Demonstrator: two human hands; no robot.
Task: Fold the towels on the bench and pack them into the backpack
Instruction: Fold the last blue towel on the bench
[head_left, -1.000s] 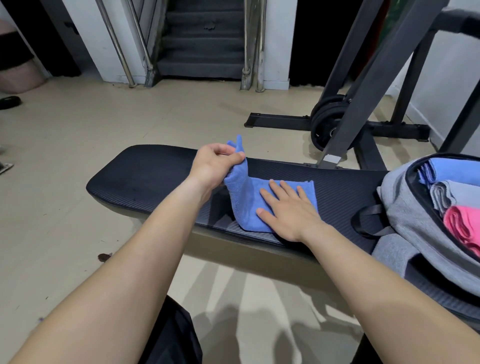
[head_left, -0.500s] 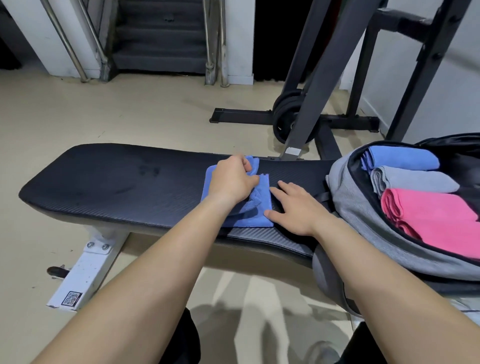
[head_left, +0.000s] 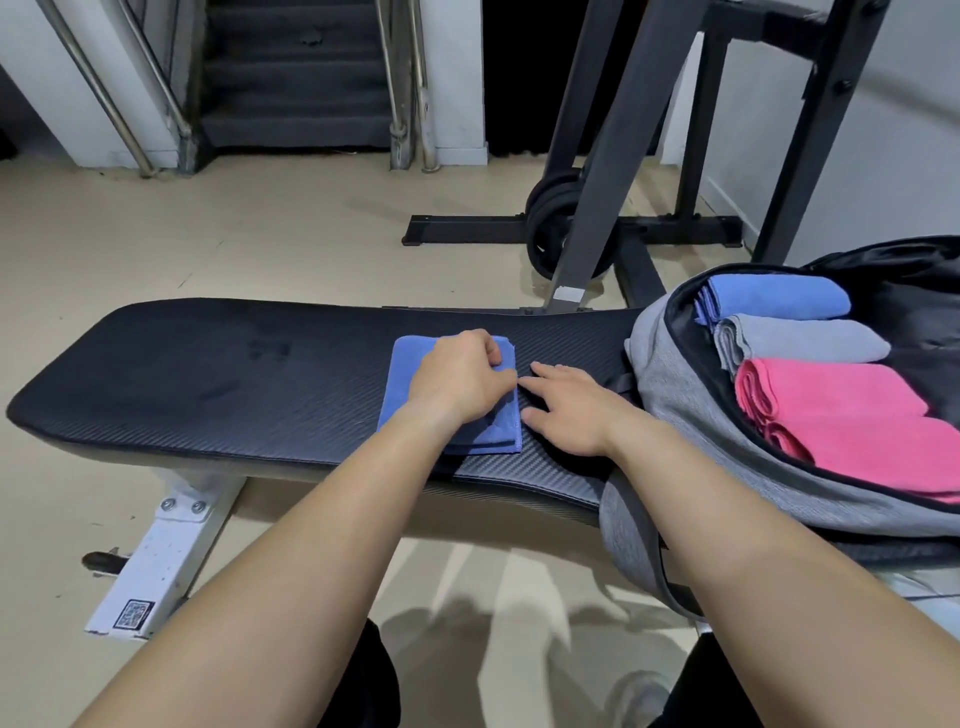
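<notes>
Packed towels (head_left: 831, 410) fill the backpack (head_left: 675, 415) at three o'clock; left hand (head_left: 457, 387) pinches the bench's one folded blue towel (head_left: 410, 374), right hand (head_left: 571, 413) flat, empty, packing pending.

We see a folded blue towel (head_left: 408, 379) flat on the black desk (head_left: 234, 384). At its three o'clock, the open grey backpack (head_left: 675, 400) holds a packed blue towel (head_left: 779, 300), a grey towel (head_left: 805, 340) and pink towels (head_left: 841, 410).

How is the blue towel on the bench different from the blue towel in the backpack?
The blue towel on the bench lies flat under the left hand; the blue towel in the backpack is a thicker bundle. The bench one lies alone; the backpack one sits against a grey towel. Both are blue and folded.
</notes>
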